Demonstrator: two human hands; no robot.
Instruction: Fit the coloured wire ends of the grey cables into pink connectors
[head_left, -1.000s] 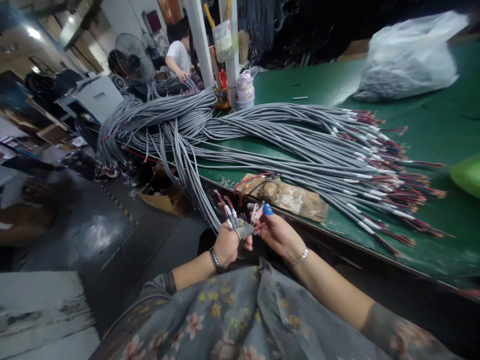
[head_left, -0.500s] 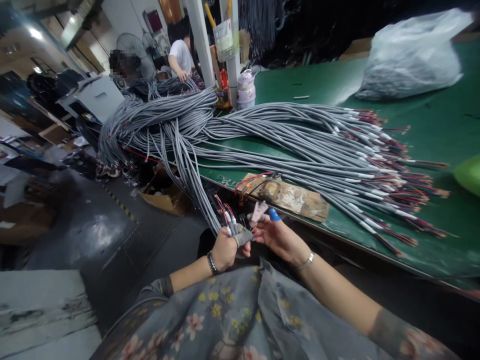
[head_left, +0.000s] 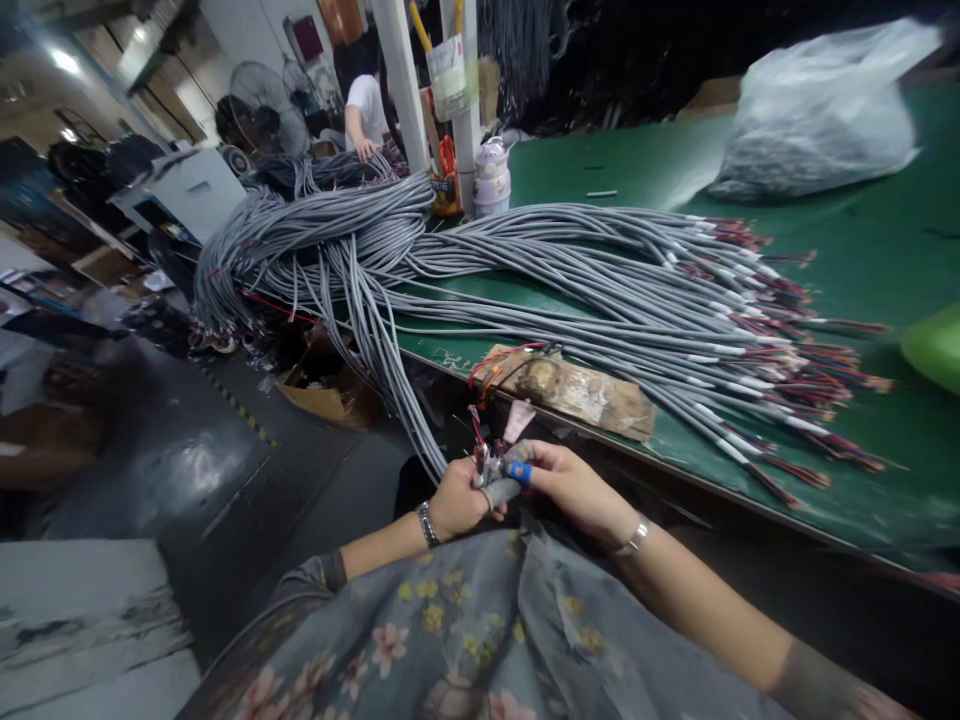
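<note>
My left hand (head_left: 459, 498) is closed around a bundle of grey cables (head_left: 409, 405) that hangs down from the table. Stripped ends with thin coloured wires (head_left: 478, 425) stick up out of its grip. Touching these ends from the other side is my right hand (head_left: 574, 482), its thumb wrapped in blue tape and pressed against a grey-taped finger. It pinches at a cable end, which the fingertips mostly hide. Just beyond the hands, a pale pink scrap (head_left: 519, 420) shows at the table edge.
On the green table (head_left: 862, 520) lie many grey cables (head_left: 570, 255) with bare wire ends to the right. A stained cardboard piece (head_left: 600, 395) is near the edge. Behind stand a plastic bag (head_left: 825, 120) and a lilac bottle (head_left: 493, 178). A co-worker (head_left: 366, 115) is at the back.
My right hand has turned and closed at the cable ends; its fingers were apart before. The wire ends in my left hand have shifted right. A head near the fan has left view.
</note>
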